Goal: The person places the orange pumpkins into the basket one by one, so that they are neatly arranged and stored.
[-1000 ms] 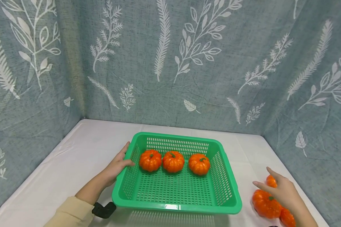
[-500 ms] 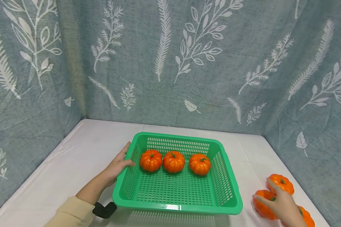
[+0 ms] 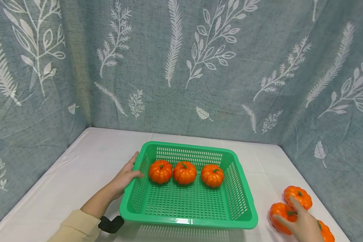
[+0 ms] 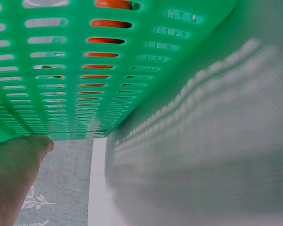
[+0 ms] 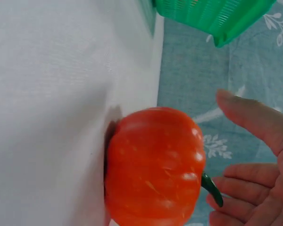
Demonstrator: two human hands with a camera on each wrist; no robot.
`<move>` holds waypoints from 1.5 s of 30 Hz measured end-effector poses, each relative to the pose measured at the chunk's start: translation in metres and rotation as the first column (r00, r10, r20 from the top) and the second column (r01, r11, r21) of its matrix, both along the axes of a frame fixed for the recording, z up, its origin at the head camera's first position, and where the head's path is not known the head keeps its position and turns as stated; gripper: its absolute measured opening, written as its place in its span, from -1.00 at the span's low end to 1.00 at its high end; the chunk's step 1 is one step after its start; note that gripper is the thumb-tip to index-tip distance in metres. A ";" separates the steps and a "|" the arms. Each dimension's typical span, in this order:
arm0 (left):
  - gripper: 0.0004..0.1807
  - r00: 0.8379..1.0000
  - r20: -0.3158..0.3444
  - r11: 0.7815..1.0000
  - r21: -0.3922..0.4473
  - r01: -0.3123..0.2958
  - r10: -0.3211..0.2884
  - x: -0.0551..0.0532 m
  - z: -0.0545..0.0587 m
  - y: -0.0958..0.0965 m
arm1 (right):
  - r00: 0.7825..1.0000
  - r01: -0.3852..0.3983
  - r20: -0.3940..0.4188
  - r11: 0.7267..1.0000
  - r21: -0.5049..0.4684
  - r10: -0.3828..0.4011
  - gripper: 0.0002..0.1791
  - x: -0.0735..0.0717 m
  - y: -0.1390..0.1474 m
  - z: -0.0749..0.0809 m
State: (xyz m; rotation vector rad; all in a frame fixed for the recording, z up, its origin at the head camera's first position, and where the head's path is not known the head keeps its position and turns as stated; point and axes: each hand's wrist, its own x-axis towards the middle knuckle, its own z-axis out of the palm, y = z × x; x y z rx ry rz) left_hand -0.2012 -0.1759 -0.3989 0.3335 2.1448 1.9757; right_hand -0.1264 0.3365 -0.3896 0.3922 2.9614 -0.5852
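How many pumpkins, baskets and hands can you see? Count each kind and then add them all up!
Green basket: 1
Orange pumpkins: 6 showing (3 inside the basket, 3 on the white table)
Hands: 2 (left hand, right hand)
Total: 9

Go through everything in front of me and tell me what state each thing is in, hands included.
Rectangular green perforated plastic basket, open-topped, partly filled.
Left hand, gripping the basket's left rim.
Ribbed orange pumpkins inside, three, in a row toward the far side.
White tablecloth, spread, faintly creased.
Ribbed orange pumpkins outside, three, clustered right of the basket.
Right hand, thumb and fingers apart, by those pumpkins; contact unclear.
Gray-green leaf-patterned curtain, hanging.
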 end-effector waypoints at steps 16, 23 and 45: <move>0.01 1.000 0.001 1.000 -0.012 -0.008 0.008 0.000 -0.001 0.001 | 1.000 -0.003 0.024 1.000 0.010 0.003 0.13 0.000 0.000 -0.014; 0.01 1.000 0.001 1.000 -0.003 -0.005 0.005 0.001 -0.001 -0.001 | 1.000 -0.023 0.011 0.999 0.026 0.022 0.03 -0.003 -0.001 -0.016; 0.02 1.000 0.000 1.000 0.013 0.004 -0.004 0.000 -0.001 -0.001 | 0.997 -0.071 -0.002 0.997 0.041 0.072 0.02 -0.002 -0.001 -0.001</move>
